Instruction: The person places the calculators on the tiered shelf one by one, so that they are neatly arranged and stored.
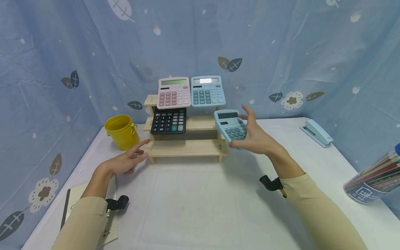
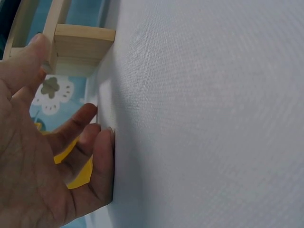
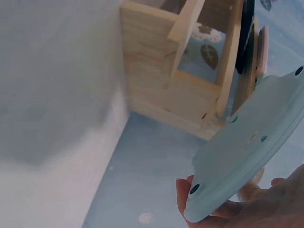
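Note:
My right hand grips a light-blue calculator by its edges, just off the right end of a three-step wooden rack. The calculator is tilted, keys facing me; the right wrist view shows its underside. At the rack's left end, my left hand touches the lowest shelf with thumb and index finger, while its other fingers rest on the table. A pink calculator and another light-blue calculator lean on the top step. On the middle step, a black calculator leans at the left.
A yellow bucket stands behind my left hand. A notebook lies partly under the left forearm. Far right are a light-blue stapler and a clear tub of pencils. Patterned blue cloth encloses the white table.

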The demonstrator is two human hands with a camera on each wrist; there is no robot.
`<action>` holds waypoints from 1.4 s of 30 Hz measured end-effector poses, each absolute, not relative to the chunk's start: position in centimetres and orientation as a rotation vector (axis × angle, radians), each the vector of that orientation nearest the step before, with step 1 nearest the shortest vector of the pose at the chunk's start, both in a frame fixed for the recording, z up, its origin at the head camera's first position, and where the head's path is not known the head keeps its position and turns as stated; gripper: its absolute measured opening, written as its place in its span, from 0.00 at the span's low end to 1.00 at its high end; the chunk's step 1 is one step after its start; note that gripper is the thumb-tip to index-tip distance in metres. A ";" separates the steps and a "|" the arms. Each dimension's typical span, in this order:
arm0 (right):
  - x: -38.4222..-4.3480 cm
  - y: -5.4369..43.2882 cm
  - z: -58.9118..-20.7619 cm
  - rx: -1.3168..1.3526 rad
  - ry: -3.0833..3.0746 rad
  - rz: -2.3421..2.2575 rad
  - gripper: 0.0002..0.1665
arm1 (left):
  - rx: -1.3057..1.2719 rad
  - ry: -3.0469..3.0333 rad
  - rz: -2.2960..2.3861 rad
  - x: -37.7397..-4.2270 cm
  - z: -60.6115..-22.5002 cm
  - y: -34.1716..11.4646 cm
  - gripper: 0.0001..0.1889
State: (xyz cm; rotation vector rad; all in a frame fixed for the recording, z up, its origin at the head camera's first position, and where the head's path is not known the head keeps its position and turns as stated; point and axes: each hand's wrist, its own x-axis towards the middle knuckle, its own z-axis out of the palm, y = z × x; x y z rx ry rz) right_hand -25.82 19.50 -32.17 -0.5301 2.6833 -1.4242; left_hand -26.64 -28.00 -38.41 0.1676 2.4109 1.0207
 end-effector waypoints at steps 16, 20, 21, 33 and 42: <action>-26.1 14.9 -31.4 -0.703 2.890 -1.199 0.78 | 0.162 2.403 1.035 -26.4 -38.5 -28.0 0.42; -26.2 13.7 -31.1 -0.692 2.963 -1.097 0.79 | 0.173 2.399 1.037 -26.4 -38.5 -28.0 0.43; -26.2 13.4 -31.1 -0.673 2.988 -1.064 0.80 | 0.182 2.402 1.034 -26.4 -38.4 -27.9 0.43; -27.4 10.1 -31.1 -0.492 3.161 -0.786 0.84 | 0.222 2.413 1.027 -26.8 -38.2 -27.8 0.43; -28.1 8.0 -31.8 -0.317 3.254 -0.803 0.87 | 0.195 2.406 1.031 -27.0 -38.6 -27.9 0.42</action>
